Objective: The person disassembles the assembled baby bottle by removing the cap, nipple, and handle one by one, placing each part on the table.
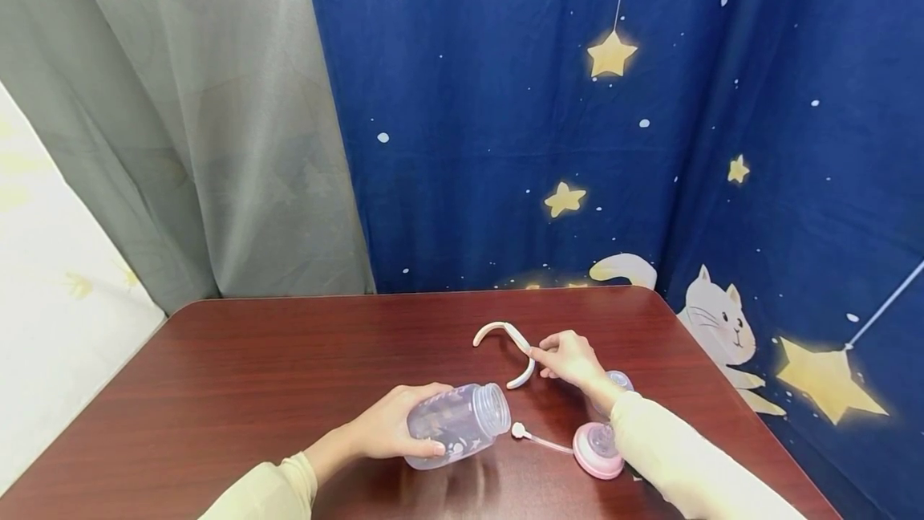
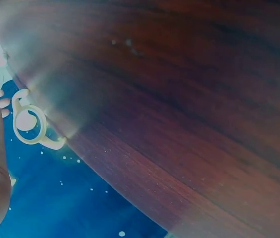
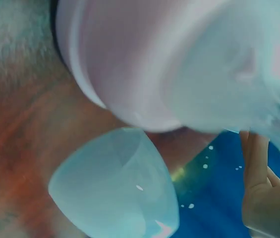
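Note:
My left hand grips a clear plastic baby bottle, tilted on its side with its uncapped threaded mouth facing right. Between thumb and fingertips, my right hand pinches a white bottle handle by its middle. In the left wrist view, the handle shows a round ring with two curved arms. Below the right forearm lies a pink collar with a clear nipple, and a thin straw ending in a white weighted ball runs left from it.
A clear dome-shaped cap stands partly behind the right forearm; the right wrist view shows this cap near the collar. The reddish-brown table has rounded far corners. Behind it hang a grey curtain and a blue star-patterned curtain.

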A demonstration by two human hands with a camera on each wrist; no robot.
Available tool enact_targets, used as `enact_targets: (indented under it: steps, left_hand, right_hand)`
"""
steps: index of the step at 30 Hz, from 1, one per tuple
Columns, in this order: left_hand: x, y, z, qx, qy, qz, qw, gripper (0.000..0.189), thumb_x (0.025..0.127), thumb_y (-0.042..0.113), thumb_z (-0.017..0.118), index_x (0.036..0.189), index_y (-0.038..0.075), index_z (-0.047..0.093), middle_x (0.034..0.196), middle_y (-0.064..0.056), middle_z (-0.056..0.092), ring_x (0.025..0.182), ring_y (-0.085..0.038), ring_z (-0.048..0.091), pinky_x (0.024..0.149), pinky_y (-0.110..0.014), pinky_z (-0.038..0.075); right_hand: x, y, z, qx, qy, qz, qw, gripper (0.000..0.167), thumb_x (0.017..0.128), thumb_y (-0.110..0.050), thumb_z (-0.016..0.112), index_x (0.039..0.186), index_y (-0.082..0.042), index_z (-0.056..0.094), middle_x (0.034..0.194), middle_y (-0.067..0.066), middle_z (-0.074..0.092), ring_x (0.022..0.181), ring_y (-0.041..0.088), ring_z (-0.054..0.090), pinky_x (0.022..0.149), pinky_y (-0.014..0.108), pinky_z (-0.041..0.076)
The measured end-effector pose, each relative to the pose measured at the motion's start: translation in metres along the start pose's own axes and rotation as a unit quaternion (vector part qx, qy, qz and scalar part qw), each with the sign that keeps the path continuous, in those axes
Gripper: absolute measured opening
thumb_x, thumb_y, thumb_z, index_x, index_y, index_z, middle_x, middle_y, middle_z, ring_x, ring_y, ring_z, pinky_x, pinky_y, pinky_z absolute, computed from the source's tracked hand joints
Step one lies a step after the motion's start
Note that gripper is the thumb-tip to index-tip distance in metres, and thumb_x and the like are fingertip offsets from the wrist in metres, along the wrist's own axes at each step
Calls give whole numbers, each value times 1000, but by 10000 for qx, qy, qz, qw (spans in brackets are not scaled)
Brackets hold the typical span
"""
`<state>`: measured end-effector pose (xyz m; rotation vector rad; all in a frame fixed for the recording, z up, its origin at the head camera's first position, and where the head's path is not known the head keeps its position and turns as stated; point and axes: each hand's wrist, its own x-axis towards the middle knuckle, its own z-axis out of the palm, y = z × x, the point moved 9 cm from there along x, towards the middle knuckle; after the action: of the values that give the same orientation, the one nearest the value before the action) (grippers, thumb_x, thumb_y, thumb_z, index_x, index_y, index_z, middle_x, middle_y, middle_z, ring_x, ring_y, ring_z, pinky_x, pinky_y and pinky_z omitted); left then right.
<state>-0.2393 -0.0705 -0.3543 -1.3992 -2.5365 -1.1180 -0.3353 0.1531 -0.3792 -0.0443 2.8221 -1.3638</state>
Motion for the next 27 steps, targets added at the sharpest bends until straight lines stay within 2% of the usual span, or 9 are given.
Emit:
enact_targets:
  steps: [5, 12, 18, 27]
  left_hand:
    - [1, 0, 0, -61, -29, -56, 10000, 57, 71, 40, 69, 120, 18, 49, 101, 7, 58, 85, -5, 54, 72, -26, 45]
    - [-1, 2, -1, -4, 15, 15, 10000, 57, 71, 38, 70, 119, 16, 49, 101, 7, 59, 84, -5, 54, 71, -25, 45]
    - [-2, 1, 0, -15, 36, 12, 10000, 57, 72, 41, 68, 119, 15, 50, 101, 7, 58, 85, -5, 54, 71, -25, 45]
    - [-3, 2, 0, -4, 87, 155, 9998, 55, 72, 39, 68, 118, 16, 49, 100, 7, 59, 84, -5, 54, 70, -24, 45]
  right_hand:
    - [-2, -11, -9, -72, 114, -224, 9997, 29, 75, -22, 69, 93, 1, 64, 70, 8, 65, 58, 21, 62, 54, 26, 47]
    - [-10, -29, -18, -421, 279, -848, 9951, 28, 76, -21, 69, 95, -1, 65, 73, 3, 65, 64, 16, 63, 68, 34, 47]
    - [-19, -38, -25, -605, 518, -1191, 9897, 25, 75, -23, 69, 93, -5, 66, 75, -1, 65, 68, 12, 62, 64, 30, 47]
    - [-33, -54, -35, -507, 789, -1599, 9827, 19, 76, -23, 69, 89, -10, 67, 74, -4, 65, 65, 8, 61, 61, 28, 47]
